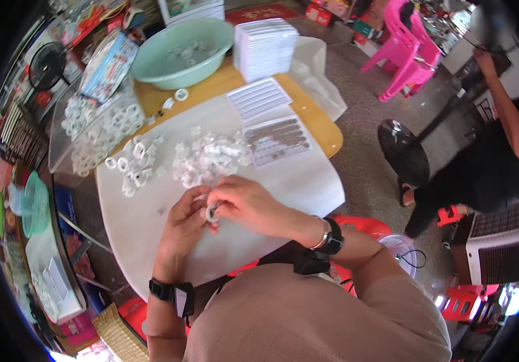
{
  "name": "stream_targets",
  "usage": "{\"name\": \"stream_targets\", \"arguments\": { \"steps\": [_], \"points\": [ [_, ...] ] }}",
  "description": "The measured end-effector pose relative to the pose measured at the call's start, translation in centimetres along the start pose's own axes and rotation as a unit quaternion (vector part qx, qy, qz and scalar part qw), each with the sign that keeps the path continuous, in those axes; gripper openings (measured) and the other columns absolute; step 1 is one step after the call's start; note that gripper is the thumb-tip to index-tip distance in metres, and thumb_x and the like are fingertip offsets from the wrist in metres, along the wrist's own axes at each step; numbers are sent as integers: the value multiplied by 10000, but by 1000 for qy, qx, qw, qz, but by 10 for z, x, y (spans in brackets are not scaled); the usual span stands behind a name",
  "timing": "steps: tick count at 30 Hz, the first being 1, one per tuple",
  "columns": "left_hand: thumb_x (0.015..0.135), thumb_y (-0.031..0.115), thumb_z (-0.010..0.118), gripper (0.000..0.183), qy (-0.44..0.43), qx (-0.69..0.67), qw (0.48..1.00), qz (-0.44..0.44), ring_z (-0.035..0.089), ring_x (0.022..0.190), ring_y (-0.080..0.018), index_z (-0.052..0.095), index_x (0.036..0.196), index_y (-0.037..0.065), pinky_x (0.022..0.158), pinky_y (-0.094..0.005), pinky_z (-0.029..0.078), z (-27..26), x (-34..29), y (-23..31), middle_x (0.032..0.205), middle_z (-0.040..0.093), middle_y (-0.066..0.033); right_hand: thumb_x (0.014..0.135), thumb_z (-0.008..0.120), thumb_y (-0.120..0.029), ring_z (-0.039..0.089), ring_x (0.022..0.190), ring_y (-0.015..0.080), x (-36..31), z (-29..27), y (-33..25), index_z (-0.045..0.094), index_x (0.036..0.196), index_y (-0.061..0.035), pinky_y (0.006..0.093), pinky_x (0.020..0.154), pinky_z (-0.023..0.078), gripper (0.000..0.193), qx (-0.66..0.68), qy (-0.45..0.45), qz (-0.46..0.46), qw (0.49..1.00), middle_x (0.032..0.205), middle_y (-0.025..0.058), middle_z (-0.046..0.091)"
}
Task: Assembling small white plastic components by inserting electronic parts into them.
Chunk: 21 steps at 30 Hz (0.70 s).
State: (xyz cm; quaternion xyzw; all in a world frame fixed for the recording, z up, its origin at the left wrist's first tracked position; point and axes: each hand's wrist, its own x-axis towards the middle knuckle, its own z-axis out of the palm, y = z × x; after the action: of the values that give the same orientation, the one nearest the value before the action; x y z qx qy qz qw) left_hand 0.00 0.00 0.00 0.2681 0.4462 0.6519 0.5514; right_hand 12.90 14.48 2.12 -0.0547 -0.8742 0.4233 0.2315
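Note:
Over the near part of the white tabletop, a small white plastic ring (pixel 212 212) sits between the fingertips of both hands. My right hand (pixel 244 205) pinches it from the right, its fingers curled. My left hand (pixel 186 222) closes on it from the left; part of its grip is hidden behind the ring and the right fingers. Just beyond my hands lies a heap of small white and clear plastic pieces (pixel 211 154). To its left, several white rings (pixel 136 163) are scattered. Right of the heap is a white tray (pixel 277 142) with rows of small greyish pieces.
Another white slotted tray (pixel 259 98) and a stack of trays (pixel 265 48) stand at the back right. A pale green basin (pixel 145 65) holds some pieces; a clear bin (pixel 60 142) at left holds white rings. Another person (pixel 483 175) stands by a fan (pixel 404 151) at right.

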Motion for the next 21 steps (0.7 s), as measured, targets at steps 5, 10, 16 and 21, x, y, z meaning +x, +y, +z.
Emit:
{"name": "stream_targets", "arguments": {
  "steps": [5, 10, 16, 21],
  "points": [
    [898, 145, 577, 412, 12, 22, 1000, -12, 607, 764, -158, 426, 1247, -12, 641, -289, 521, 5, 0, -3, 997, 606, -98, 755, 618, -69, 572, 790, 278, -7, -1, 1, 602, 820, -56, 372, 692, 467, 68, 66, -19, 12, 998, 774, 90, 569],
    [901, 133, 564, 374, 1, 47, 999, -7, 613, 760, -164, 451, 1224, -17, 633, -287, 523, 1, 3, -3, 992, 608, -94, 761, 613, -56, 575, 786, 276, -7, -2, 1, 597, 820, -41, 364, 683, 466, 63, 74, -1, 8, 997, 772, 93, 573],
    [907, 110, 545, 325, 19, 26, 999, 10, 617, 763, -167, 473, 1197, -20, 635, -280, 520, 5, 0, 1, 977, 611, -94, 765, 620, -32, 579, 801, 271, -5, 1, 5, 586, 863, -34, 351, 692, 463, 103, 106, -14, 18, 994, 807, 104, 576],
    [909, 103, 539, 314, 24, -21, 999, 19, 617, 767, -170, 474, 1191, -19, 652, -279, 518, 7, 0, -1, 969, 613, -96, 785, 605, -14, 574, 808, 270, -6, 0, 0, 577, 894, -33, 349, 696, 462, 114, 91, -2, 0, 996, 850, 103, 566]
  ]
}}
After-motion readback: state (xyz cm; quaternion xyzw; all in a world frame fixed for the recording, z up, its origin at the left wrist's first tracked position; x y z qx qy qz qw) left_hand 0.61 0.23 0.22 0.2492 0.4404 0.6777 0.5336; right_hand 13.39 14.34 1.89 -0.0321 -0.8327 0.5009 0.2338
